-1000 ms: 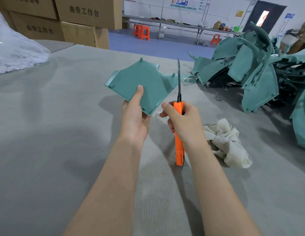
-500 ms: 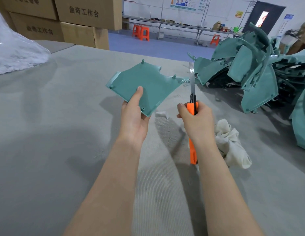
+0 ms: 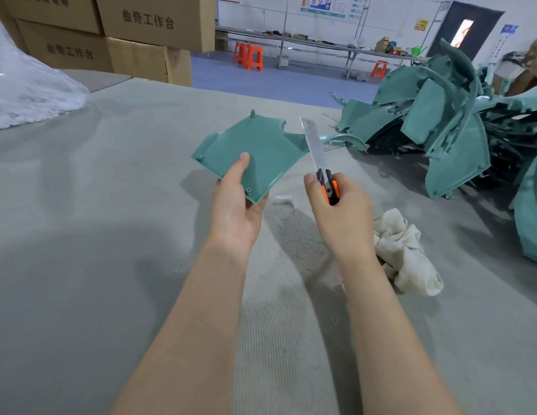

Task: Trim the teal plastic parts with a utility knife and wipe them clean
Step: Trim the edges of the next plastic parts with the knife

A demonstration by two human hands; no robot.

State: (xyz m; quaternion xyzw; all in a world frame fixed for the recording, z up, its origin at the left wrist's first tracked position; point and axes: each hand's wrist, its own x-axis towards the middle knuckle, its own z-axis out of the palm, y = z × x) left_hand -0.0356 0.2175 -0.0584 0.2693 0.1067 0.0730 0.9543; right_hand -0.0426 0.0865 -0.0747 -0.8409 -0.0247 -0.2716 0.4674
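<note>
My left hand (image 3: 235,205) holds a flat teal plastic part (image 3: 262,149) above the table, thumb on its upper face and fingers underneath its near corner. My right hand (image 3: 339,211) grips an orange utility knife (image 3: 328,187). The long blade points up and away, its flat side facing me, and lies against the part's right edge. A crumpled off-white cloth (image 3: 405,253) lies on the table just right of my right wrist. A pile of more teal plastic parts (image 3: 435,127) sits at the right.
The grey felt-covered table (image 3: 96,235) carries small shavings and a white scrap (image 3: 283,200) under my hands. Cardboard boxes (image 3: 135,37) are stacked at the back left, beside a clear plastic bag (image 3: 24,88). Orange stools and benches stand beyond the table.
My right hand moved right and turned the knife, so the blade now shows its flat side at the part's right edge. The left hand tilted the part slightly.
</note>
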